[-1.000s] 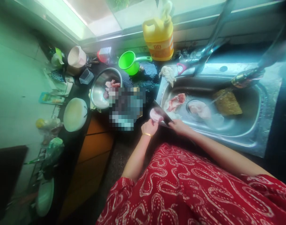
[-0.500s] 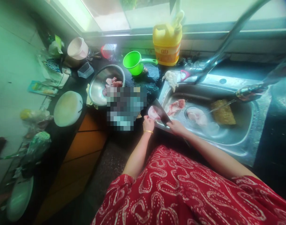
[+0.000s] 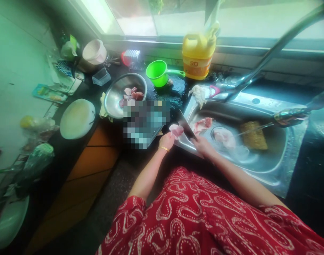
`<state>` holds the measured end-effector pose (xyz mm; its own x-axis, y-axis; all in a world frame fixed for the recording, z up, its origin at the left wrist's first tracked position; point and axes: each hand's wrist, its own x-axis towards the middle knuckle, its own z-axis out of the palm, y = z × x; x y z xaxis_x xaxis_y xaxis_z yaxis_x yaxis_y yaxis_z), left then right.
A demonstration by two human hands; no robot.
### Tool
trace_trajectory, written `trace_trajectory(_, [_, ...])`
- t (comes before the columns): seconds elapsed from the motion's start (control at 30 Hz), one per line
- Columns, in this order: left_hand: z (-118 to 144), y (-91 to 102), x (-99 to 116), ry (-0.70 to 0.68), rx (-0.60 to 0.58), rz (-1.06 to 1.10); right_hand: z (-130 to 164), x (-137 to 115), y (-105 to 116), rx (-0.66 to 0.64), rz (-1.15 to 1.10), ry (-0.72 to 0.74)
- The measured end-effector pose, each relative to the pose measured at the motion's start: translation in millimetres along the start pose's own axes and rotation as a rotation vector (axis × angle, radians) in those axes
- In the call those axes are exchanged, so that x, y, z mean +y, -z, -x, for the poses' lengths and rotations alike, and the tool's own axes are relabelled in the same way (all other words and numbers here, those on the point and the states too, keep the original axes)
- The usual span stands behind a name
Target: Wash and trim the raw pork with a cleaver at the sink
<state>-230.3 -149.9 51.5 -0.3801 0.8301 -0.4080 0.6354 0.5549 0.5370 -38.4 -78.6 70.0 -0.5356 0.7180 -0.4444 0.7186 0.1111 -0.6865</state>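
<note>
My left hand [image 3: 166, 141] is closed on a pale pink piece of raw meat [image 3: 176, 130] beside the sink's left rim. My right hand [image 3: 203, 145] grips the handle of a cleaver [image 3: 186, 124], its broad dark blade tilted up and leftward, close beside the meat. Whether the blade touches the meat I cannot tell. In the steel sink [image 3: 273, 170] lie a reddish piece of raw meat [image 3: 203, 125] and a paler piece [image 3: 224, 137] near the drain. Further left, a metal bowl [image 3: 112, 94] holds several chunks of meat.
Water runs from the faucet [image 3: 289, 116] into the sink, near a brown sponge-like block [image 3: 253, 135]. A green dipper [image 3: 157, 73] and a yellow jug [image 3: 199, 56] stand behind. A white cloth [image 3: 197, 95] hangs on the sink rim. A blurred-out patch covers the counter below the bowl.
My left hand has shifted slightly left and down with the piece of meat, which now shows more beside the blade. The camera view has turned slightly. The cleaver stays in my right hand.
</note>
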Motion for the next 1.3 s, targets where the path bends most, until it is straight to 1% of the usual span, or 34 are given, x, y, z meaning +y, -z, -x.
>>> trace_trajectory(0.07, [4, 2.2, 9, 0.040, -0.018, -0.039, 13, 1, 3, 0.031, -0.032, 0.016])
trace_trajectory(0.17, [7, -5.4, 21, 0.080, -0.029, -0.109, 38, 4, 4, 0.013, -0.048, 0.017])
trace_trajectory(0.27, [8, -17.5, 31, 0.052, -0.041, -0.141, 59, 6, 0, 0.004, -0.037, 0.023])
trace_trajectory(0.37, [8, -21.3, 34, 0.034, -0.043, -0.121, 69, 5, -6, 0.032, -0.043, 0.041])
trace_trajectory(0.5, [13, -13.2, 27, 0.063, 0.035, -0.115, 61, -2, -14, 0.011, -0.025, 0.011])
trace_trajectory(0.6, [22, -13.2, 19, 0.106, 0.063, -0.148, 51, -7, -21, -0.038, 0.001, 0.061])
trace_trajectory(0.67, [28, -19.9, 15, 0.106, 0.055, -0.143, 48, -7, -26, -0.058, 0.011, 0.092])
trace_trajectory(0.8, [32, -37.7, 13, 0.098, 0.040, -0.109, 49, -4, -32, -0.053, 0.043, 0.077])
trace_trajectory(0.93, [30, -45.5, 12, 0.082, 0.049, -0.094, 53, -4, -34, -0.024, 0.079, 0.092])
trace_trajectory(1.03, [28, -43.9, 13, 0.070, 0.050, -0.103, 47, -8, -36, -0.027, 0.117, 0.100])
trace_trajectory(1.17, [25, -35.7, 15, 0.068, 0.050, -0.119, 27, -20, -35, -0.050, 0.204, 0.086])
trace_trajectory(1.3, [19, -26.0, 12, 0.070, 0.050, -0.083, 8, -30, -32, -0.056, 0.184, 0.139])
